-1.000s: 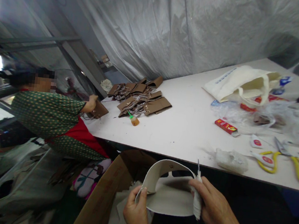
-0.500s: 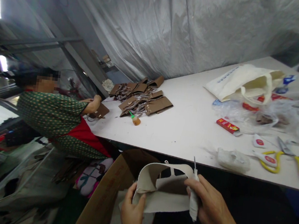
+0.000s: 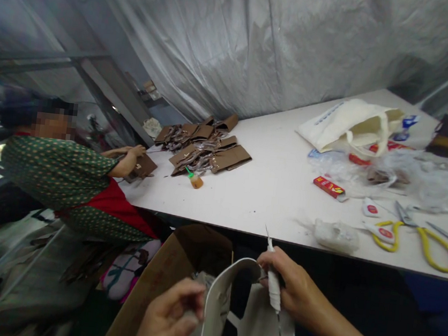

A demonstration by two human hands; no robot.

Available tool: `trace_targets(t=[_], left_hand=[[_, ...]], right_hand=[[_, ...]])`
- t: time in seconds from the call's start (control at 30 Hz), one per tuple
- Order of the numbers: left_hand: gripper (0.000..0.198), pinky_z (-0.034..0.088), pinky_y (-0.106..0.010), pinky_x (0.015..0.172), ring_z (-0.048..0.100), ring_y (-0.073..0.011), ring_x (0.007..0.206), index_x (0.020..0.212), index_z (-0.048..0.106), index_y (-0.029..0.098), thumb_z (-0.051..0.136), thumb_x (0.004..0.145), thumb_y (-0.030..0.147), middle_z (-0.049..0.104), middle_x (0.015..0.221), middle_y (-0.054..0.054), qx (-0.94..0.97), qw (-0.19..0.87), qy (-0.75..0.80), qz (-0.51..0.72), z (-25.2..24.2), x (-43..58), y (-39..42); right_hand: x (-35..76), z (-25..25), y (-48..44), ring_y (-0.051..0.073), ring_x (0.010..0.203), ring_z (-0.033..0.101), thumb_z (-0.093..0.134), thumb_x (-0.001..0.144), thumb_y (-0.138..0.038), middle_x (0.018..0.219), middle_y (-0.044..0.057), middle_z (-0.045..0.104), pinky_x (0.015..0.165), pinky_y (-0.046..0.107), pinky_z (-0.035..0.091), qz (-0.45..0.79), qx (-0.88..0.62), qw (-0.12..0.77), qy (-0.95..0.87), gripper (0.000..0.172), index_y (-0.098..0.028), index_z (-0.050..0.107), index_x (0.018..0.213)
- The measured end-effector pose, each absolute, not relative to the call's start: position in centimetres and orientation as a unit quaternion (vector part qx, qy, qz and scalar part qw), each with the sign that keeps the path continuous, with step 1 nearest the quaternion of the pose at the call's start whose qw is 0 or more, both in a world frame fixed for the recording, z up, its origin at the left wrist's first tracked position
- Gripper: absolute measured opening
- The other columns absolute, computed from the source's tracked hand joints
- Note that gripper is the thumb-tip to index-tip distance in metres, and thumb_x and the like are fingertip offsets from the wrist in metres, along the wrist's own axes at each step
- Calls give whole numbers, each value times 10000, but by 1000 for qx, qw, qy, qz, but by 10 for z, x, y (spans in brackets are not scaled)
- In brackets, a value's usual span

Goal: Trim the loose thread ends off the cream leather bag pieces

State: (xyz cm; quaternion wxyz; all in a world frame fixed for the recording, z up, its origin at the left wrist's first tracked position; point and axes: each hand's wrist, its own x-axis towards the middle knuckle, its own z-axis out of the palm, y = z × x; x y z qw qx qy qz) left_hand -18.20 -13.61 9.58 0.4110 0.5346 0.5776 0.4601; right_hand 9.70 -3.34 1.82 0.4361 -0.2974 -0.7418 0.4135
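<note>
Low in the view, both my hands hold a cream leather piece [image 3: 250, 322] bent into an arch, just in front of the table edge. My left hand [image 3: 168, 318] is closed in a pinch on the piece's left side and is blurred. My right hand [image 3: 287, 286] grips the right top of the piece together with a slim white pointed tool [image 3: 273, 284], its thin metal tip sticking up. An open cardboard box [image 3: 162, 285] sits right under my hands.
White table [image 3: 269, 195] carries a pile of brown leather pieces [image 3: 206, 147], a red box [image 3: 329, 187], yellow-handled scissors [image 3: 422, 239], a cream tote bag [image 3: 350, 126] and crumpled plastic. At the left end a seated person [image 3: 57, 176] in green handles a brown piece.
The cream piece has turned from a wide flat arch to a narrower upright one and come closer. My left hand slid down and left; the view shifted slightly.
</note>
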Motion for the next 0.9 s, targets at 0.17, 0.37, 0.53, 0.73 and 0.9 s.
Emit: trace_targets(t=[0.17, 0.37, 0.53, 0.73, 0.9], left_hand=[[574, 504, -502, 1081, 655, -386, 1224, 1203, 796, 202, 877, 700, 467, 714, 1280, -185, 677, 423, 484, 358, 114, -146, -34], [481, 496, -491, 1081, 721, -364, 1141, 1129, 817, 273, 858, 657, 357, 801, 1154, -88, 747, 536, 378, 108, 125, -115, 29], [413, 545, -423, 956, 733, -338, 1020, 1113, 821, 237, 773, 708, 303, 814, 1062, -58, 718, 557, 411, 74, 97, -101, 38], [406, 481, -275, 739, 666, -199, 780, 1019, 798, 131, 751, 616, 125, 769, 844, -28, 595, 610, 488, 189, 42, -79, 28], [270, 496, -319, 809, 671, -229, 838, 904, 788, 119, 815, 643, 182, 778, 875, -76, 553, 573, 537, 278, 23, -61, 22]], right_hand=[[98, 13, -34, 142, 824, 579, 451, 848, 33, 1008, 11, 556, 722, 237, 441, 391, -255, 429, -773, 445, -255, 566, 1168], [108, 14, -19, 155, 851, 582, 456, 805, 44, 1007, 19, 563, 720, 235, 444, 369, -233, 434, -788, 458, -245, 574, 1141], [116, -4, -5, 162, 831, 610, 459, 893, 1, 948, 19, 590, 810, 275, 510, 343, -316, 463, -754, 319, -234, 581, 1070], [123, -26, 4, 160, 818, 658, 532, 917, -53, 922, -19, 648, 1196, 468, 341, 320, -354, 486, -732, 294, -268, 559, 1116], [126, -29, 6, 176, 846, 657, 519, 933, -70, 950, 4, 654, 1142, 445, 425, 322, -377, 487, -719, 272, -274, 561, 1107]])
